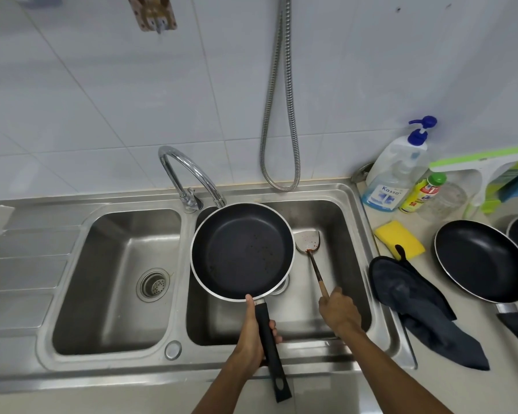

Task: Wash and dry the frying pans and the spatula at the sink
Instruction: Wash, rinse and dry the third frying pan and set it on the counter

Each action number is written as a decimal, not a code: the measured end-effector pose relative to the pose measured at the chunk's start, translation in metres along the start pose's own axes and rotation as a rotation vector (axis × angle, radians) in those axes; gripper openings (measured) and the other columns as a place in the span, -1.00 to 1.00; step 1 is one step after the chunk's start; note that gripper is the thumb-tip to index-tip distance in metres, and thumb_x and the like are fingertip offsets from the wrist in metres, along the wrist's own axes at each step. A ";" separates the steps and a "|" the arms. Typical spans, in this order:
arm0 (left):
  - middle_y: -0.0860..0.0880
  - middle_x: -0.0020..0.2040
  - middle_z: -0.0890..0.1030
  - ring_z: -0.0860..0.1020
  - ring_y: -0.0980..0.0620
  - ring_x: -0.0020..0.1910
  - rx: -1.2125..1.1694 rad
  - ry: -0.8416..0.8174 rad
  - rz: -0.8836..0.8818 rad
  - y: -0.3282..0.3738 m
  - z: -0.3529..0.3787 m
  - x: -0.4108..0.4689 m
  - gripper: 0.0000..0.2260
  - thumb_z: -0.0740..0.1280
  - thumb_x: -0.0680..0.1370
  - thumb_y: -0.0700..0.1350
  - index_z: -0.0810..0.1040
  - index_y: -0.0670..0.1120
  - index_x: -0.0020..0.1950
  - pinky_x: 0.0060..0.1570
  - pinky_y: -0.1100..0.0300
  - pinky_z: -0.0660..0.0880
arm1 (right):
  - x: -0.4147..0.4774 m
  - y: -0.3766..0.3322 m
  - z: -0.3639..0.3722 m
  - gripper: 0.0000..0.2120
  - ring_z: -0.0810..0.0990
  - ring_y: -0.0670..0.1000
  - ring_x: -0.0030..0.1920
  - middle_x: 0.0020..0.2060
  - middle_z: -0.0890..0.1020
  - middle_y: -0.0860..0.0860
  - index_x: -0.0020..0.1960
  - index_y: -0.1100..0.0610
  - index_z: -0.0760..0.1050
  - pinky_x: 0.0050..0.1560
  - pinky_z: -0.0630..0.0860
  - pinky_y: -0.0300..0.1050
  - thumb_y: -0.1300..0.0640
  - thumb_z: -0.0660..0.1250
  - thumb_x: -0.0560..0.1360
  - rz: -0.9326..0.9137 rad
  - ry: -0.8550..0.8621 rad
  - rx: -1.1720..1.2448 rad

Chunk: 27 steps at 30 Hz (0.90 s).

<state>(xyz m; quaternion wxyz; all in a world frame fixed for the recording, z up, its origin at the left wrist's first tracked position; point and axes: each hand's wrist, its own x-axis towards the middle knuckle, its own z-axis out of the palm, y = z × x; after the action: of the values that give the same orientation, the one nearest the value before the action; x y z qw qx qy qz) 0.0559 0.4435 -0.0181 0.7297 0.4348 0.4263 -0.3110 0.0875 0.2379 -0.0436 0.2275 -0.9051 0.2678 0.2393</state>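
Left hand: fingers curled round the black handle of a frying pan, thumb laid along the handle with its tip at the rim.
Frying pan: held open side up just ahead of the left thumb, over the right basin of the sink; small specks dot its inside.
Right hand: fingers closed on the wooden end of the spatula.
Spatula: runs forward from the right fingers; its metal blade lies low in the basin, just beside the pan's right edge.
Second frying pan: on the counter, well to the right of the right fingers.
Dark cloth: draped over the sink edge, just right of the right hand.
Yellow sponge: beyond the cloth.
Tap: its spout ends at the pan's far rim.
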 end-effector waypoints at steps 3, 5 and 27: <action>-0.09 -0.39 0.40 0.39 -0.04 -0.45 -0.012 0.008 0.001 0.000 0.001 -0.001 -0.33 0.14 0.49 0.50 0.48 -0.14 -0.24 -0.35 0.10 0.50 | -0.002 -0.004 -0.001 -0.70 0.64 0.19 0.02 0.06 0.63 0.17 0.21 0.18 0.37 0.02 0.61 0.06 -0.03 0.24 0.61 -0.011 0.013 -0.018; -0.09 -0.39 0.40 0.39 -0.04 -0.45 -0.015 0.011 -0.002 0.000 0.001 -0.001 -0.32 0.14 0.49 0.50 0.49 -0.15 -0.23 -0.35 0.10 0.50 | -0.007 -0.010 -0.004 -0.67 0.59 0.21 0.11 0.12 0.57 0.18 0.23 0.15 0.35 0.00 0.56 0.04 -0.04 0.26 0.60 -0.065 0.092 -0.051; -0.23 -0.02 0.74 0.70 -0.14 0.03 0.045 0.024 0.054 -0.012 -0.010 0.008 -0.58 0.24 0.69 0.06 0.65 -0.29 0.18 0.02 0.04 0.61 | -0.106 -0.065 0.052 -0.81 0.60 -0.09 -0.20 -0.14 0.63 -0.03 0.00 0.09 0.47 -0.27 0.53 -0.27 -0.02 0.38 0.57 -0.274 -0.187 0.310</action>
<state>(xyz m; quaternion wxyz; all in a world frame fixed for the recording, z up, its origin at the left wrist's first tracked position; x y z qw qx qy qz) 0.0458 0.4469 -0.0320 0.7226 0.4661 0.4162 -0.2956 0.0309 0.3552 -0.0068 0.4180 -0.8612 0.1535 0.2451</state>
